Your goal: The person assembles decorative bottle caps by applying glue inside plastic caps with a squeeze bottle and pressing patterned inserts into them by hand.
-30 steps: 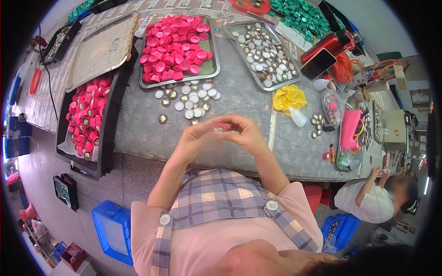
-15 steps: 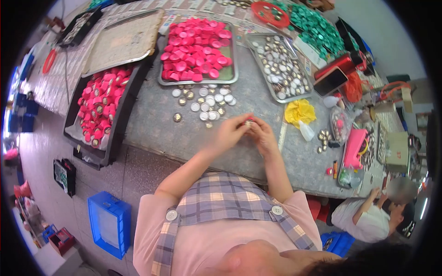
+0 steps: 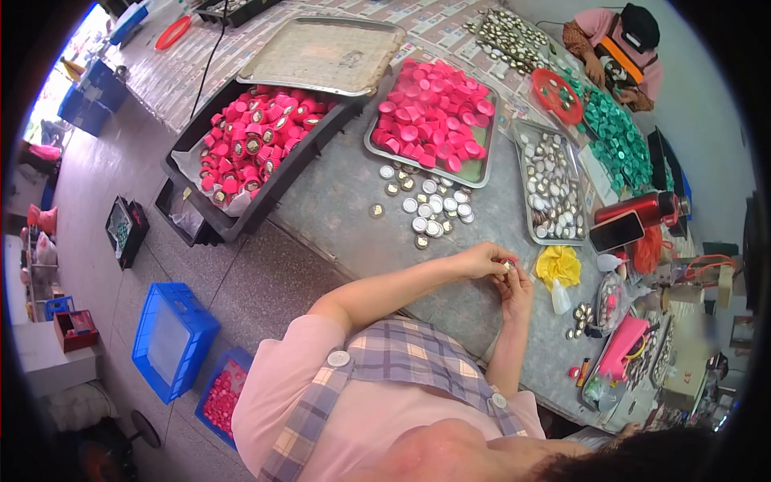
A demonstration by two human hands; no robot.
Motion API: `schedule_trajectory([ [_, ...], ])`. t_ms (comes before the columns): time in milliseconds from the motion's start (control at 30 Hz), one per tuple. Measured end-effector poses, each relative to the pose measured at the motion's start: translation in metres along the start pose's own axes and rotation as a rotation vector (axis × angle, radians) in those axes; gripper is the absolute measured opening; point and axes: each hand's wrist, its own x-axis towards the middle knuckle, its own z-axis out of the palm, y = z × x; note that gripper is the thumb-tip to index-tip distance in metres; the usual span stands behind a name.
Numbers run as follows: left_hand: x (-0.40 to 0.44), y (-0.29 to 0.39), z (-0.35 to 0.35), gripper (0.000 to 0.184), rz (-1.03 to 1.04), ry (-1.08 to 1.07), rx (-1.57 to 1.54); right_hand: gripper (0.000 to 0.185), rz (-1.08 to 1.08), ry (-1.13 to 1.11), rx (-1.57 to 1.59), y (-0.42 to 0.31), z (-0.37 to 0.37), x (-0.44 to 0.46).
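My left hand and my right hand meet above the grey work table's front part. Pinched between their fingertips is a small pink cap with a shiny metal face; the fingers cover much of it. Left of and beyond my hands lie several loose round metal discs, some silver and some gold. Behind these stands a metal tray heaped with pink caps. A black crate at the left holds pink caps with metal discs set in them.
A second metal tray carries metal discs. Right of my hands lie a yellow cloth, a phone and a red bottle. Green caps are piled near another person. Blue crates stand on the floor.
The view has swung, so the table and trays sit farther right and lower, and a person at the far side has come into view. Both hands still hold the small pink cap.
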Motion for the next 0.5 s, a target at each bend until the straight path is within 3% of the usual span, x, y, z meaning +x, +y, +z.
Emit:
schedule_trajectory([
  [433, -0.008, 0.001, -0.010, 0.036, 0.044, 0.043, 0.029, 0.020, 0.040, -0.103, 0.012, -0.007, 0.028, 0.004],
  [500, -0.011, 0.001, -0.011, 0.033, 0.140, 0.126, 0.309, 0.019, 0.056, -0.060, 0.089, -0.003, 0.034, 0.003],
])
